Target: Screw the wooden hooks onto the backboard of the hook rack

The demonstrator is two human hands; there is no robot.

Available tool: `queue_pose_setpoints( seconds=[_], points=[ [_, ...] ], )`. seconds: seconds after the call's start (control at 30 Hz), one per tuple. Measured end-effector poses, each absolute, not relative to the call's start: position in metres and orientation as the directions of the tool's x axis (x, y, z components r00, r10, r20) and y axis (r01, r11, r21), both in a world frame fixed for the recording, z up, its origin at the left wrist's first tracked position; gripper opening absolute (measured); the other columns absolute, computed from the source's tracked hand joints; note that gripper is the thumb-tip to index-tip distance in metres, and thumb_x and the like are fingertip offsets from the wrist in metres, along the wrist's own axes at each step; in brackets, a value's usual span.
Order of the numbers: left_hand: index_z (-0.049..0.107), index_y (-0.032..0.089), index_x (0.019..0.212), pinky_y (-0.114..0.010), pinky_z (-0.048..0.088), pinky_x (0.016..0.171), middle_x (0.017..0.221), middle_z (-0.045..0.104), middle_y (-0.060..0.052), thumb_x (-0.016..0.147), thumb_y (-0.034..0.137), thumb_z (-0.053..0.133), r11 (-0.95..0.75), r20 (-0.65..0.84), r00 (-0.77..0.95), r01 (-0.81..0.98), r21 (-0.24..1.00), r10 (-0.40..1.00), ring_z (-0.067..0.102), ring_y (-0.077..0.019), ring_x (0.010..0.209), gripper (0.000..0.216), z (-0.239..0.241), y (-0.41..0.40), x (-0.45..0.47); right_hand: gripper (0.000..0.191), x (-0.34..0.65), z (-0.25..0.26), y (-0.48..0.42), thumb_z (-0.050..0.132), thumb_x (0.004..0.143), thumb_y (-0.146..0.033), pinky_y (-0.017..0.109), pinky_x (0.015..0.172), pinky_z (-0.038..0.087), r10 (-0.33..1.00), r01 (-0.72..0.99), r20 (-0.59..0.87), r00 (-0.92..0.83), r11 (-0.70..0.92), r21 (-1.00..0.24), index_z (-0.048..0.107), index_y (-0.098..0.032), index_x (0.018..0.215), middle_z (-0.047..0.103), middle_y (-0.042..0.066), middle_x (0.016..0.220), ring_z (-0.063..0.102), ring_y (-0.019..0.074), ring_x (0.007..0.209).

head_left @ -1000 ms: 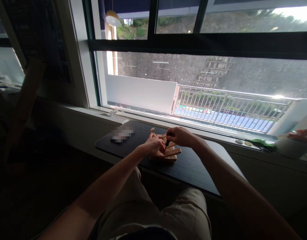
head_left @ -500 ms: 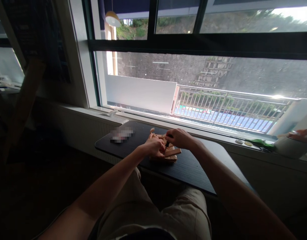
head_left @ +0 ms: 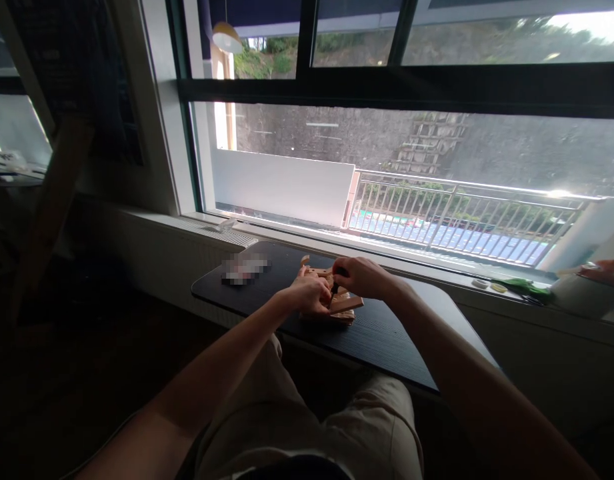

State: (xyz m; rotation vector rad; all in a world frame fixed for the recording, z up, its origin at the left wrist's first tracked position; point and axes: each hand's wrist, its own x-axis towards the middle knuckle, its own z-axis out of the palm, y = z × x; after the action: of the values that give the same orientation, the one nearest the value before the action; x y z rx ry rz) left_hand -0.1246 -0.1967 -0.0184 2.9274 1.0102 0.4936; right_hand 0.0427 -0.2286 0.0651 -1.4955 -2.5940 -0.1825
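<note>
A small wooden model [head_left: 343, 308] made of light slats stands on a dark tabletop [head_left: 381, 340] near the window. My left hand [head_left: 309, 293] is closed around the model's left side and steadies it. My right hand [head_left: 359, 275] is closed on a small dark tool [head_left: 334, 288], its tip pointing down into the model between my two hands. Much of the model is hidden behind my fingers.
A small blurred object [head_left: 245, 268] lies at the table's far left. The window sill [head_left: 461, 277] runs behind the table, with green items [head_left: 524, 288] and a grey cloth-like shape [head_left: 581, 293] at the right. My knees are under the table's near edge.
None of note: both hands stay on the model, with only a slight shift of the view and of the right hand.
</note>
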Motion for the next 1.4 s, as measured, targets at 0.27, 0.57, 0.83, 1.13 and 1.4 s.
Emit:
queue_pose_setpoints(
  seconds=[0.27,0.57,0.83,1.13,1.4],
  points=[
    [0.07,0.023,0.068,-0.052,0.01,0.102,0.081,0.066,0.001,0.07,0.041,0.066,-0.773,0.315,0.716,0.624,0.112,0.623,0.052,-0.0249,0.1,0.018,-0.019,-0.198,-0.123,0.032,0.037,0.061,-0.229,0.044,0.087,-0.043,0.025,0.058,0.032,0.866,0.892,0.216,-0.45,0.449,0.06,0.066,-0.021,0.095,0.069,0.006,0.084,0.059,0.0164,0.071],
    [0.07,0.024,0.07,-0.052,0.009,0.103,0.083,0.069,0.002,0.071,0.041,0.065,-0.775,0.291,0.725,0.621,0.114,0.624,0.051,-0.0253,0.103,0.017,-0.017,-0.2,-0.125,0.021,0.038,0.072,-0.236,0.05,0.083,-0.028,0.023,0.059,0.033,0.834,0.846,0.145,-0.532,0.53,0.054,0.067,-0.025,0.096,0.069,0.001,0.084,0.058,0.013,0.07],
    [0.069,0.022,0.065,-0.053,0.011,0.101,0.081,0.067,-0.001,0.07,0.042,0.065,-0.784,0.328,0.723,0.61,0.111,0.609,0.052,-0.0245,0.097,0.02,-0.021,-0.198,-0.124,0.03,0.036,0.063,-0.236,0.045,0.088,-0.04,0.025,0.059,0.032,0.864,0.887,0.201,-0.462,0.455,0.079,0.065,-0.019,0.096,0.069,0.007,0.085,0.06,0.0167,0.073],
    [0.069,0.022,0.062,-0.054,0.013,0.1,0.073,0.065,-0.001,0.071,0.048,0.064,-0.773,0.325,0.714,0.627,0.097,0.62,0.053,-0.0256,0.094,0.028,-0.019,-0.2,-0.123,0.024,0.04,0.067,-0.229,0.048,0.085,-0.032,0.023,0.058,0.032,0.844,0.864,0.194,-0.5,0.502,0.044,0.065,-0.024,0.1,0.069,0.002,0.084,0.058,0.0133,0.07],
    [0.07,0.022,0.065,-0.055,0.01,0.101,0.078,0.066,0.0,0.071,0.041,0.064,-0.773,0.29,0.723,0.623,0.12,0.627,0.053,-0.0243,0.093,0.02,-0.015,-0.202,-0.123,0.03,0.039,0.055,-0.226,0.045,0.088,-0.038,0.025,0.059,0.032,0.88,0.91,0.24,-0.41,0.412,0.041,0.065,-0.02,0.1,0.069,0.007,0.085,0.06,0.0169,0.073]
  ],
)
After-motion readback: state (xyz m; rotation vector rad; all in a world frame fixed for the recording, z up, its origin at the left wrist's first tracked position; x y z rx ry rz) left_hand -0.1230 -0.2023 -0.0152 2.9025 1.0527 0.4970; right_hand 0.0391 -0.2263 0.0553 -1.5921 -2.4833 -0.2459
